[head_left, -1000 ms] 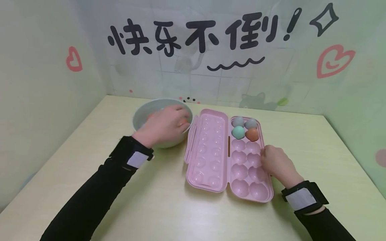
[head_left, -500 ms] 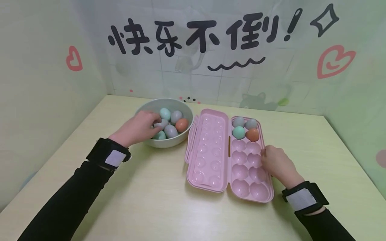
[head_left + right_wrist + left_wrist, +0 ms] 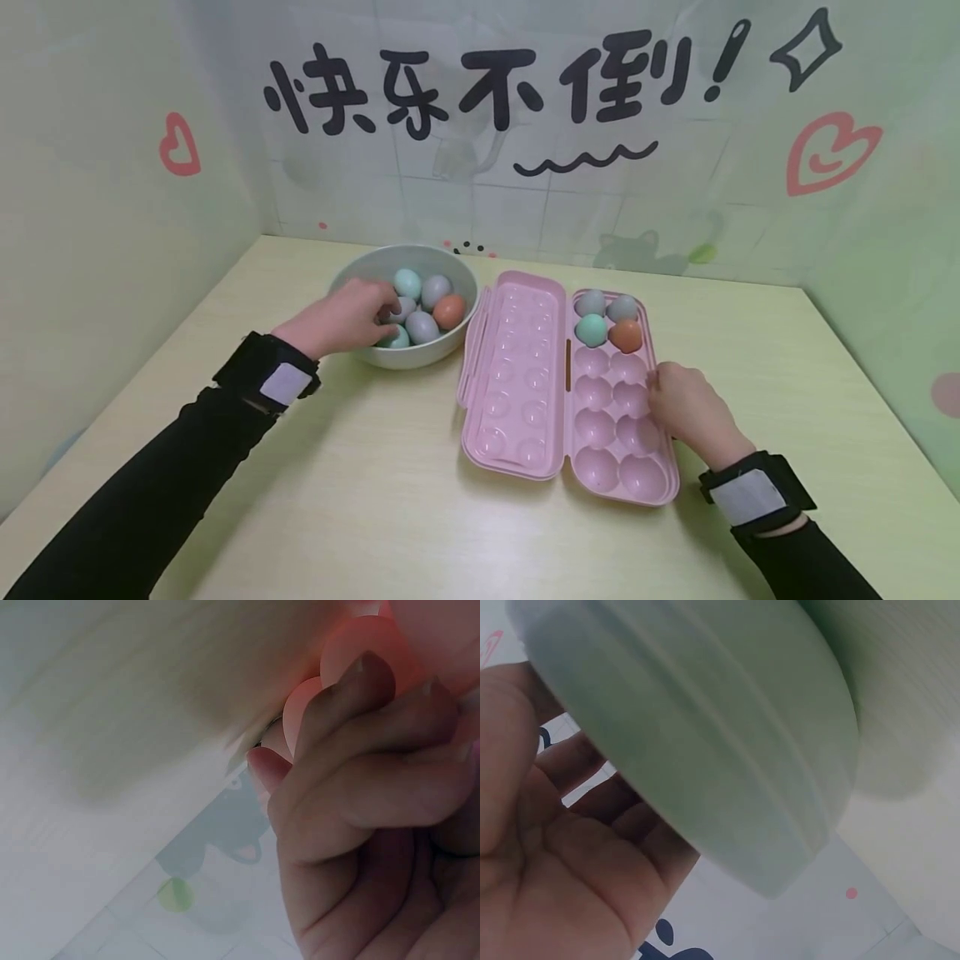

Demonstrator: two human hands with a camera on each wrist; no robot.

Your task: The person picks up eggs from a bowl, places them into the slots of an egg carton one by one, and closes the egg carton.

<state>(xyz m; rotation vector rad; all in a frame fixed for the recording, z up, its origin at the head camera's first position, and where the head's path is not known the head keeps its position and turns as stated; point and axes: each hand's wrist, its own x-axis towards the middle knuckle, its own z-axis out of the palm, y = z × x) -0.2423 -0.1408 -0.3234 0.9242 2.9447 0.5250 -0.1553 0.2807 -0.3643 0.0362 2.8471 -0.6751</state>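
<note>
My left hand [image 3: 347, 315] reaches over the left rim of a pale green bowl [image 3: 408, 359], its fingertips among several eggs. They are right at a grey egg [image 3: 405, 310], with a light green egg [image 3: 395, 337] by the thumb; I cannot tell whether they pinch one. The left wrist view shows the fingers passing behind the bowl's wall [image 3: 705, 742]. With curled fingers my right hand [image 3: 692, 414] grips the right edge of an open pink egg carton [image 3: 567, 454]. Two grey eggs, a green egg [image 3: 592, 331] and an orange egg [image 3: 626, 336] sit in its far cups.
The carton's lid [image 3: 517, 375] lies open to the left, its latch flap [image 3: 476, 350] close by the bowl. More eggs in the bowl include an orange egg [image 3: 449, 312]. A printed wall [image 3: 480, 200] stands behind the wooden table [image 3: 375, 517].
My left hand has moved left across the bowl from its right side to its left rim, uncovering the eggs. The orange egg stays in the bowl. My right hand has stayed at the carton.
</note>
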